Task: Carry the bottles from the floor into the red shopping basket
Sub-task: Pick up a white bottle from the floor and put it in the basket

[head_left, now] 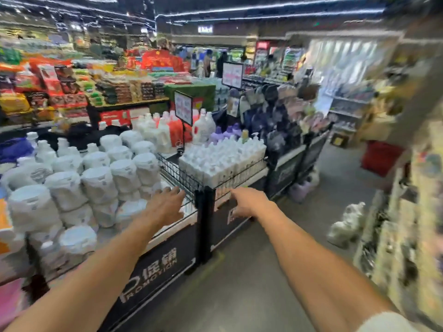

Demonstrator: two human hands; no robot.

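Head view: both arms are extended forward over the aisle, and nothing is held. The left hand (165, 206) is seen with its fingers straight and loosely spread, near the wire rack (178, 174) on the tabletop (167, 238). The right hand (248, 203) is likewise empty, with its fingers relaxed and apart.

A cluster of white bottles (346, 224) stands on the floor (239, 295) to the right, at the foot of a shelf. A pale purple bottle (300, 189) is set farther off, against the base of the stand. The red shopping basket (381, 158) is placed on the floor at far right, well apart from both hands.

The approach step is judged to be in hand, as no bottle is gripped yet. The next move calls for the body to be lowered toward the white bottles and a grip to be taken on one.

Heavy motion blur is present. The bottle count, the handles and the basket's contents cannot be determined.
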